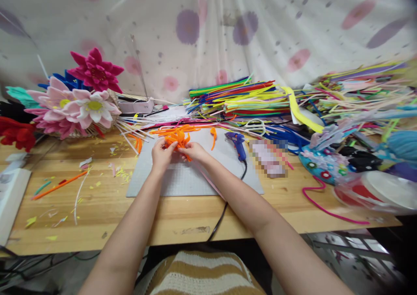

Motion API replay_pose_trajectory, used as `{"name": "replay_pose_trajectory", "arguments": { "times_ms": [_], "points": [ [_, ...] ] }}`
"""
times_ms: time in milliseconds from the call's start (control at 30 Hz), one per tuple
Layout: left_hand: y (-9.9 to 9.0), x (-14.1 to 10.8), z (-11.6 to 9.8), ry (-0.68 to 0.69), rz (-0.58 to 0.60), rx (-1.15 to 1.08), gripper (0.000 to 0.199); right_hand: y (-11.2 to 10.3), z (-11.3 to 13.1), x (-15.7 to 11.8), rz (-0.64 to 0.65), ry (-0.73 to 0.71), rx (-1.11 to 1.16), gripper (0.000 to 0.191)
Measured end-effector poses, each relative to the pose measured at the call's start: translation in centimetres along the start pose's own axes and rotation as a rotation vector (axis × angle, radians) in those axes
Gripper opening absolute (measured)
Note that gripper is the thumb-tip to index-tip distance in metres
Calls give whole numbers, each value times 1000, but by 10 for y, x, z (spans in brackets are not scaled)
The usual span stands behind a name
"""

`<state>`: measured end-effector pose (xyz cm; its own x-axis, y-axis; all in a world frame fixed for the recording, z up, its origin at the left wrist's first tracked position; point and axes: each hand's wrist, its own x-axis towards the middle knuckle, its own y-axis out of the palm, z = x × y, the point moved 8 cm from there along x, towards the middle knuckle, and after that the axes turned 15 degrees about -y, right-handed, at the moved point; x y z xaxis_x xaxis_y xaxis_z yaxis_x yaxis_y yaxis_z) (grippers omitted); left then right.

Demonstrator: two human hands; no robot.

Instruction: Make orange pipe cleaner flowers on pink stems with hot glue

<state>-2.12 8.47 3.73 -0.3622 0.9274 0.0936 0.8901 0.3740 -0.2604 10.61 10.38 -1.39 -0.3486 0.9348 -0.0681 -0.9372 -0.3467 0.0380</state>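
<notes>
Over the far part of a grey cutting mat [192, 182], an orange pipe-cleaner flower [177, 137] is held between both hands. My left hand [162, 155] pinches its left side, thumb and fingers closed on the petals. From the right, my right hand [194, 151] is closed on its lower side, with some fingers hidden beneath it. A single curled orange petal [213, 136] lies on the mat to the right. Beyond it rests a blue hot glue gun [239, 146], its black cord running toward the table's front edge.
Bundles of coloured pipe cleaners [241, 97] pile along the back, with white-handled scissors [256, 127] before them. Finished fuzzy flowers [94, 106] stand at left. An orange stick [60, 185] and yellow scraps lie on the left tabletop. A clear-wrapped tub [387, 190] sits at right.
</notes>
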Motion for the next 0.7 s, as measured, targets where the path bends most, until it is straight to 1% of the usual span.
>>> {"name": "replay_pose_trajectory", "arguments": {
  "times_ms": [67, 100, 133, 200, 233, 267, 300, 333, 367, 400, 433, 467, 500, 533, 600, 700],
  "points": [
    [-2, 0, -5, 9, -5, 1, 19, 1, -3, 3, -55, 9, 14, 25],
    [-6, -2, -8, 24, -29, -8, 20, 2, -3, 4, -81, -1, 27, 25],
    [-11, -6, -12, 44, -77, -28, 22, 2, -3, 4, -104, -16, 47, 25],
    [-28, -18, -16, 69, -235, -111, 27, 3, -2, 4, -146, -43, 105, 25],
    [-37, -27, -12, 48, -327, -187, 26, 3, -2, 3, -161, -51, 136, 26],
    [-41, -34, -6, -4, -378, -262, 24, 3, 0, 2, -173, -57, 169, 27],
    [-41, -40, 3, -79, -380, -331, 21, 3, 1, 1, -177, -60, 204, 27],
    [-35, -44, 12, -175, -322, -393, 19, 3, 3, -1, -174, -60, 242, 28],
    [-23, -46, 22, -300, -214, -438, 19, 4, 5, -2, -163, -59, 284, 28],
    [-8, -48, 29, -416, -80, -468, 22, 6, 8, -3, -145, -55, 325, 27],
    [5, -51, 33, -508, 40, -497, 26, 8, 9, -5, -123, -49, 366, 27],
    [18, -52, 32, -549, 162, -531, 30, 10, 11, -6, -98, -43, 404, 27],
    [29, -52, 27, -557, 265, -563, 33, 12, 12, -7, -73, -39, 439, 27],
    [35, -50, 21, -553, 327, -598, 35, 14, 13, -8, -48, -38, 465, 27],
    [40, -44, 13, -551, 350, -659, 37, 18, 15, -11, 6, -46, 490, 27],
    [44, -37, 8, -560, 344, -710, 36, 23, 17, -15, 71, -65, 454, 27]
  ]
}}
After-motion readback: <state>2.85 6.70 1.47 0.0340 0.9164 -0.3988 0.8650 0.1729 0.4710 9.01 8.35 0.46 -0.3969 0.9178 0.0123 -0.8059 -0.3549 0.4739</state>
